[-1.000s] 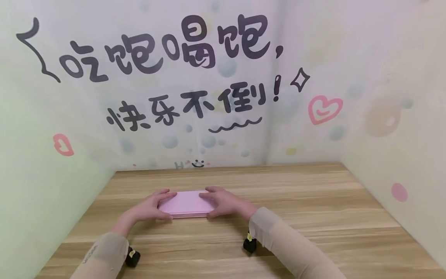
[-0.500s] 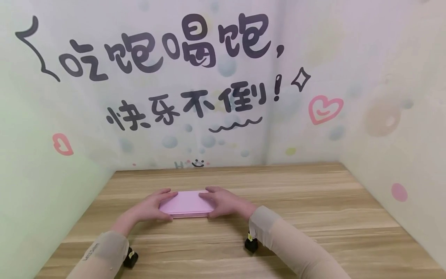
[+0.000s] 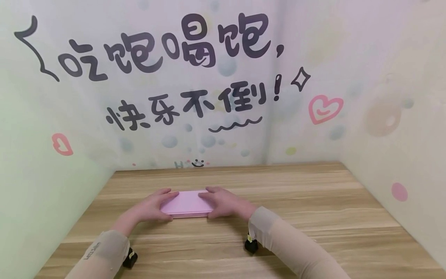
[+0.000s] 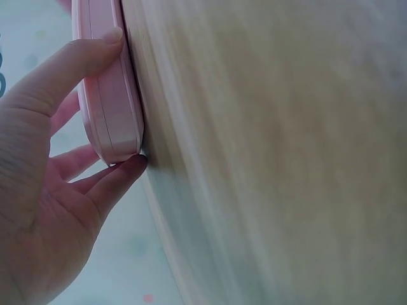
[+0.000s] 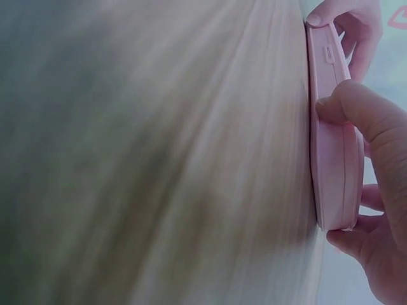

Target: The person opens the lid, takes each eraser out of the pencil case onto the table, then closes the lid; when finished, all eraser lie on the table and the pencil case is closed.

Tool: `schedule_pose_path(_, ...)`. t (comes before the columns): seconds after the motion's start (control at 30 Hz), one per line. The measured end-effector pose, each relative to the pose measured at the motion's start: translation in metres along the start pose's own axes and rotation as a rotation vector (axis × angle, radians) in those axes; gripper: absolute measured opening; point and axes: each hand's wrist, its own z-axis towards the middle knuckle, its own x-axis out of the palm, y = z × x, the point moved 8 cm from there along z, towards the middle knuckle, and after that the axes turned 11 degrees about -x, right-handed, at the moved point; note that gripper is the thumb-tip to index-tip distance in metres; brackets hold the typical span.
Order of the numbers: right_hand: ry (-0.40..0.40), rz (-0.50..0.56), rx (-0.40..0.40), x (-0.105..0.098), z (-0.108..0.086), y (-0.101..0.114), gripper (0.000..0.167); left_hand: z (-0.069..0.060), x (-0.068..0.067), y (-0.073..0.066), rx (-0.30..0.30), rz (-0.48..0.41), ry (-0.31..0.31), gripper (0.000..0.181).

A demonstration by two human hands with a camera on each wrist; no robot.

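On the table [image 3: 306,228], we are holding a pink case [image 3: 188,203] flat between two hands.
Our left hand [image 3: 151,207] is gripping one end and our right hand [image 3: 226,202] the other, so the grip is closed on the case from both sides: thumbs [image 5: 337,105] are pressing its near side while fingers [image 4: 124,175] are wrapping its ends. The case is looking shut, and what seems a small latch [image 5: 329,54] is showing between the thumbs. We are judging the step in hand as taking hold or steadying; a next move, be it lifting, sliding or opening, would be calling for even pressure at both ends, and opening, for a thumb at the latch.
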Motion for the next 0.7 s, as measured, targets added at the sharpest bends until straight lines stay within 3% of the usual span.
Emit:
schedule_pose_path(0.23,-0.016,-0.013,-0.010,0.0005,0.0000,0.0004,0.078,0.0002,-0.0009,-0.0030,0.031,0.046,0.003,0.080)
schedule_pose_path(0.7,0.024,-0.079,-0.003,-0.0028,0.0022,0.0085,0.079,0.0008,0.0018,-0.0045,0.022,0.123,0.022,0.079)
